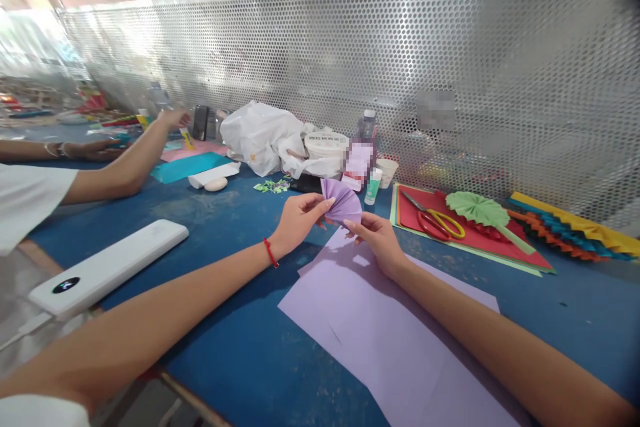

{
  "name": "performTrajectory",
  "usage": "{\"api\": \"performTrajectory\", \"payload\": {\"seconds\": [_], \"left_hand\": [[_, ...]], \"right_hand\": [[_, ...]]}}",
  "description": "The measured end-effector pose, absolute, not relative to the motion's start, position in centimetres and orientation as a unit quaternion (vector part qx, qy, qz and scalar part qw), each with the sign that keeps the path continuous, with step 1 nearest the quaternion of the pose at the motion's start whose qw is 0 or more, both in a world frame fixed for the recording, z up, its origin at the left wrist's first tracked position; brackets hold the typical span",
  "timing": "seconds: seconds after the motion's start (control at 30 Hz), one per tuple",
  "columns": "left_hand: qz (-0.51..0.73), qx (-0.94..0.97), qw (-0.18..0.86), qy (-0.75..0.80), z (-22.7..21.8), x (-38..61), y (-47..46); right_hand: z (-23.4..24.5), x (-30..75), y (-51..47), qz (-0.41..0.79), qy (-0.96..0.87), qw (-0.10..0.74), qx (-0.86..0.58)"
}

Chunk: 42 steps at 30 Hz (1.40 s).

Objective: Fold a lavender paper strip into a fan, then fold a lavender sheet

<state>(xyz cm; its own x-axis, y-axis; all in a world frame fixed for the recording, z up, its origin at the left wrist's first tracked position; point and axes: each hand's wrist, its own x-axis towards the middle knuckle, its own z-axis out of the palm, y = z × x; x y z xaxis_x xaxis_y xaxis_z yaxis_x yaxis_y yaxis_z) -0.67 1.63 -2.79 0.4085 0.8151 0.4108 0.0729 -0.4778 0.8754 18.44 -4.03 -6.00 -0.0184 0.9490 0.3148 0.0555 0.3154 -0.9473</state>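
Observation:
A small pleated fan of purple paper [342,201] is held up over the table, its folds spread in a half-round. My left hand [303,221] pinches its left side between thumb and fingers, a red string bracelet at the wrist. On the lower right edge of the fan, my right hand [376,239] has a pinch grip. Beneath both hands lie flat sheets of purple paper [400,340], partly covered by my right forearm.
Red-and-yellow scissors [435,221] and a green paper fan [477,209] lie on coloured sheets at right, beside folded paper strips [565,230]. A glue stick [373,188], paper cup [388,172] and white bag [263,137] stand behind. A power bank [115,263] and a co-worker's arm [125,163] are left.

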Motion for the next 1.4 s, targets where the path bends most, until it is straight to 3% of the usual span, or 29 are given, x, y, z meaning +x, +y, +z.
{"api": "performTrajectory", "payload": {"seconds": [0.4,0.97,1.4], "left_hand": [[0.448,0.682,0.478,0.325,-2.1,-0.5,1.3],[0.444,0.527,0.634,0.351,-2.3,-1.1,2.4],[0.453,0.567,0.584,0.363,-1.5,-1.0,1.7]], "right_hand": [[-6.7,18.4,-3.8,0.442,-0.628,0.471,-0.434],[-6.6,18.6,-3.7,0.428,-0.599,0.491,-0.466],[-6.2,18.1,-3.8,0.411,-0.613,0.499,-0.454]]}}
